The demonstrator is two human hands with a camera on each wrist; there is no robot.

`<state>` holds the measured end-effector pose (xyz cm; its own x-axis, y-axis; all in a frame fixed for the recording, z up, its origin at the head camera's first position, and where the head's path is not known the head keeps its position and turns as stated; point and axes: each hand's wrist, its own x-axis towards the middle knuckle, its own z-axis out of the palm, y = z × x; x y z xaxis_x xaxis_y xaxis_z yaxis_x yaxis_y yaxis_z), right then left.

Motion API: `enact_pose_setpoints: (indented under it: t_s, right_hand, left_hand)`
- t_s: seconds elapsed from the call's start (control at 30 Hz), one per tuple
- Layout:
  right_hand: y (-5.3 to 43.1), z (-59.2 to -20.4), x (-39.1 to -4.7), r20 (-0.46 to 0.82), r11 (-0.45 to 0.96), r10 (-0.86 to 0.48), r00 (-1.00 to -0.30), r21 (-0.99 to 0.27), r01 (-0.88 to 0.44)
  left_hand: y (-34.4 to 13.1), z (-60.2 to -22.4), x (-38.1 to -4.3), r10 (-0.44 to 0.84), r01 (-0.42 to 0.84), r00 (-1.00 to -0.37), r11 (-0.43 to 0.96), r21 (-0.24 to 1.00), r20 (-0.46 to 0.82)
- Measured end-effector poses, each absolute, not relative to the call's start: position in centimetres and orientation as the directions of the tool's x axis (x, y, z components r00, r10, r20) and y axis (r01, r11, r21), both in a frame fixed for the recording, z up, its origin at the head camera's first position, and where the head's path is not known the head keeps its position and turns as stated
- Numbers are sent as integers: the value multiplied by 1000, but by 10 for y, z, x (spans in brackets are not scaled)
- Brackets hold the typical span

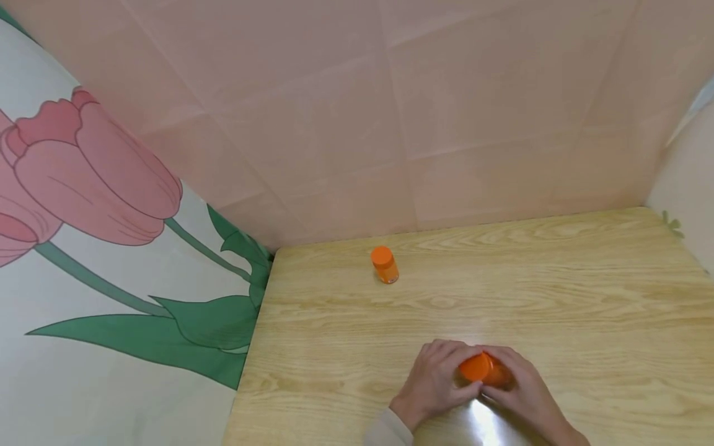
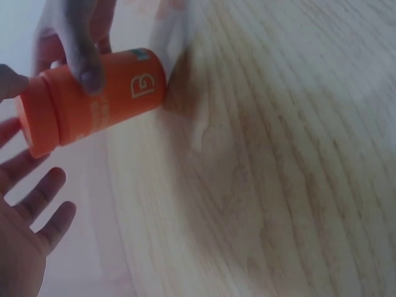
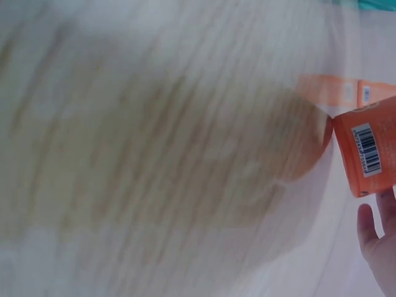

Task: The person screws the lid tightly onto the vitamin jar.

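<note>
Both hands meet on an orange bottle (image 1: 498, 373) near the front of the table, its orange cap (image 1: 475, 368) turned toward the left hand. My left hand (image 1: 437, 379) holds the cap between thumb and fingers, with other fingers spread beside it in the left wrist view. Around the body is my right hand (image 1: 527, 387), one finger lying along its side above white lettering. In the right wrist view, the bottle (image 3: 373, 148) shows a barcode near its base; its cap end is outside that frame.
A second orange bottle (image 1: 385, 266) stands upright toward the back of the wood-grain table (image 1: 312, 322). Behind the table hangs a creased pinkish cloth (image 1: 346, 124). At the left is a white panel with printed tulips (image 1: 95, 167); a pale surface (image 1: 688, 179) borders the right side.
</note>
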<state>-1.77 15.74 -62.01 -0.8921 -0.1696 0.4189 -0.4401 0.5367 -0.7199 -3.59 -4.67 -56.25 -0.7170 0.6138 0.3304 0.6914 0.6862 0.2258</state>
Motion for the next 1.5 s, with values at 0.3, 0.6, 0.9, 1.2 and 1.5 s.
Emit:
enact_pose_setpoints:
  t_s: [0.3, 0.6, 0.9, 1.2, 1.5]
  right_hand:
    - [158, -619, -20, 409, 544, -184, -894, -715, -439]
    - [159, -617, -18, 389, 571, -183, -903, -706, -420]
    - [160, -613, -19, 388, 549, -197, -900, -717, -430]
    - [163, -611, -25, 374, 546, -150, -915, -741, -392]
    - [166, -609, -36, 254, 526, -103, -962, -807, -269]
  left_hand:
    - [-48, -561, -38, 640, 702, -708, 685, 196, 297]
    - [-48, -563, -39, 641, 705, -705, 679, 205, 305]
    - [-48, -562, -41, 663, 719, -693, 666, 200, 283]
    - [-48, -563, -43, 627, 685, -727, 690, 234, 281]
    - [-52, -564, -48, 590, 647, -759, 729, 222, 274]
